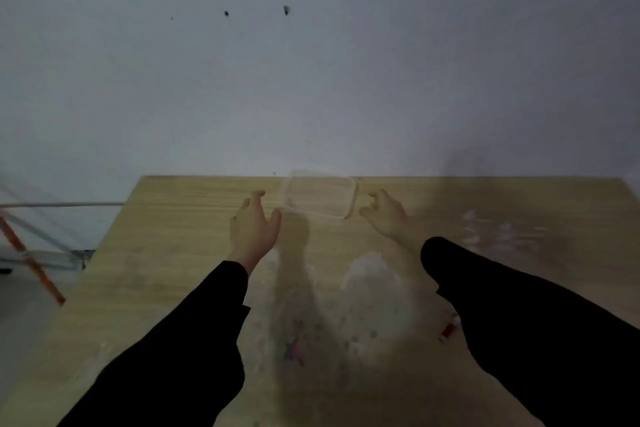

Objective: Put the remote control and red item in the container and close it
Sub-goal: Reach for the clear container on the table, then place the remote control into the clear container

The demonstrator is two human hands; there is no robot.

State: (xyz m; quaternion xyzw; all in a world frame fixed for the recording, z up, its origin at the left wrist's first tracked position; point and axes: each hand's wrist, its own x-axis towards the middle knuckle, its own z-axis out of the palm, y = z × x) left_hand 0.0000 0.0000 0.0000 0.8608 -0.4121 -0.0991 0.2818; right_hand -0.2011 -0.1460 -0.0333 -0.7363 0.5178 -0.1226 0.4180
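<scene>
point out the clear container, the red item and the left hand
clear container [320, 196]: head view, middle of its see-through top
red item [449, 331]: head view, its red body beside the right sleeve
left hand [254, 229]: head view, back of the hand

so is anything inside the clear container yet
No, the clear container looks empty, and the red item lies on the table beside the right sleeve.

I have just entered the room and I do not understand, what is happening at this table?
A person in black sleeves reaches with both open hands toward a clear plastic container at the far edge of the wooden table. The left hand and right hand flank it, not yet gripping. A small red item lies near the right sleeve. No remote control is visible.
</scene>
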